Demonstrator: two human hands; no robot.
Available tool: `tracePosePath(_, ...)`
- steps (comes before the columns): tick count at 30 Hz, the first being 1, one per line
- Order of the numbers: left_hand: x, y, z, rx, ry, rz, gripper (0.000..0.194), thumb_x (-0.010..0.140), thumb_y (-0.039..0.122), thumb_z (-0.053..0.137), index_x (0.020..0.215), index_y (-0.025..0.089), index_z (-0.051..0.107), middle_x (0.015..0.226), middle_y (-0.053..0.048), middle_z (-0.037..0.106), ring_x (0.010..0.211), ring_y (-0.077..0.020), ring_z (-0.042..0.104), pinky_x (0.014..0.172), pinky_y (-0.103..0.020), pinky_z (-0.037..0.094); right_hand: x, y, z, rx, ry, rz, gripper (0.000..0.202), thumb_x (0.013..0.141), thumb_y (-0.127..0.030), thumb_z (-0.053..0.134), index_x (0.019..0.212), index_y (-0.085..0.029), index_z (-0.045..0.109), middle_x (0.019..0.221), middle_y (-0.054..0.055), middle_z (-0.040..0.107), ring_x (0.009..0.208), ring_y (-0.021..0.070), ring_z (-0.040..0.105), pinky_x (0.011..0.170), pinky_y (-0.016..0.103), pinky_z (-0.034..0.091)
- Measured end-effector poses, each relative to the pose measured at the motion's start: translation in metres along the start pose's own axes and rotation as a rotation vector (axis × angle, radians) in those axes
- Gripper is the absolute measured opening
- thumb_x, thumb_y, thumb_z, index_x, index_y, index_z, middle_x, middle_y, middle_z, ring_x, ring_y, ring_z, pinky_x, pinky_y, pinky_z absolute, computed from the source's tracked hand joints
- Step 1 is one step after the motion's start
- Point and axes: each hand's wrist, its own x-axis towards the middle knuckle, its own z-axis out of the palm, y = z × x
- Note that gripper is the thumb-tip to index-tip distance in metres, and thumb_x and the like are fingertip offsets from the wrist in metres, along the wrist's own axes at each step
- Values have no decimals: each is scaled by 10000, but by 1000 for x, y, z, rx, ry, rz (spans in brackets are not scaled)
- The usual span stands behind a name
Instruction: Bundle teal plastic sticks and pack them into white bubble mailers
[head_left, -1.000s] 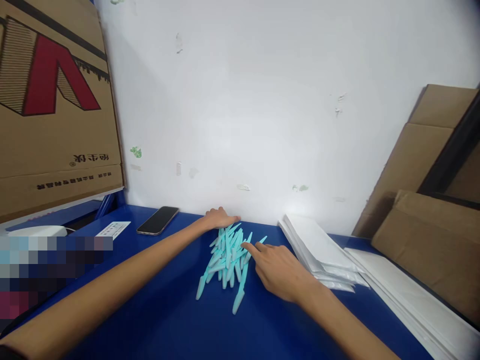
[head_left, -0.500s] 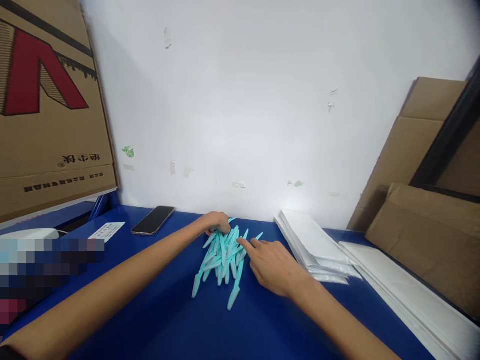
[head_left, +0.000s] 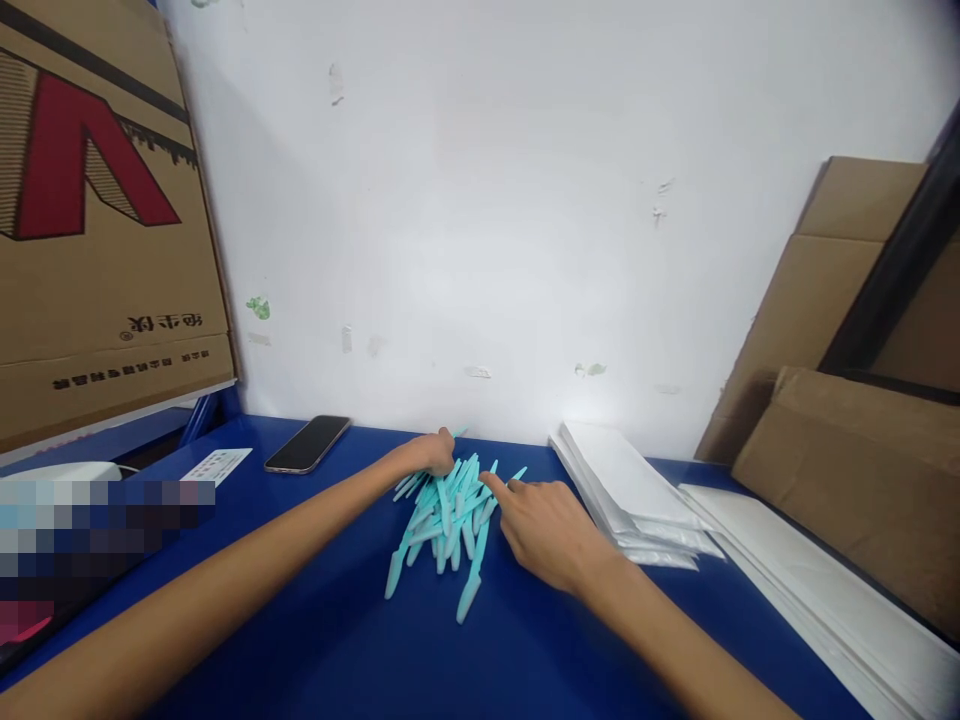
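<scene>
A loose heap of turquoise eyebrow razors (head_left: 450,520) lies on the blue table (head_left: 360,630), their slim handles and wider blade ends crossing at many angles. At the heap's far left edge my left hand (head_left: 433,455) is closed around some of the razors. One thin tip shows beyond its knuckles, and several ends poke out beneath it; the fingertips are hidden. My right hand (head_left: 551,530) rests at the heap's right side with one finger stretched out to touch the razors. Its other fingers are partly bent, and nothing shows in its grasp.
Left of the heap lies a dark-screened phone (head_left: 309,444), with a printed card (head_left: 217,466) beyond it. White padded envelopes (head_left: 630,480) are stacked at right, beside long white sheets (head_left: 810,580). Cardboard boxes (head_left: 112,270) and folded cardboard (head_left: 847,480) flank the table. A white wall stands behind.
My left hand has shifted slightly left, and several razor ends now fan out beneath it on the heap's left. My right hand has stayed almost in place.
</scene>
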Motion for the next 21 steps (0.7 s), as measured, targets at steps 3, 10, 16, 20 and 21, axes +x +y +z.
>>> tracePosePath(3,-3,-1,4,4,36,0,369,937,336,617,1254,157,564,1243,-105,596,1050,-237,623,876,-435,545,1,0,1,-12,19,24,449,937,-182,423,1386,-192,406,867,63,704,690,231,689,526,305,324)
tracePosePath(10,-8,-1,7,-2,109,-10,366,942,344,608,1255,161,565,1247,-105,594,1057,-240,619,875,-442,546,1,-1,0,-25,-6,44,435,943,-182,418,1379,-191,414,872,69,709,704,243,699,542,304,362)
tracePosePath(16,-8,0,8,-14,98,-9,360,946,337,602,1257,161,561,1242,-102,597,1047,-234,624,874,-437,546,1,-1,0,-21,-20,43,430,948,-186,405,1378,-194,412,887,75,707,716,243,697,563,301,381)
tracePosePath(20,-8,1,12,-19,102,-12,361,945,336,602,1259,162,560,1244,-102,596,1048,-233,624,876,-438,546,1,-2,0,-21,-31,48,435,949,-182,397,1384,-197,404,901,78,707,719,241,696,572,298,387)
tracePosePath(21,-8,1,13,-20,106,-15,362,945,336,603,1259,162,560,1246,-102,595,1050,-234,623,877,-439,545,1,-2,-1,-22,-34,48,437,949,-180,398,1386,-197,400,906,80,706,725,240,697,576,297,388)
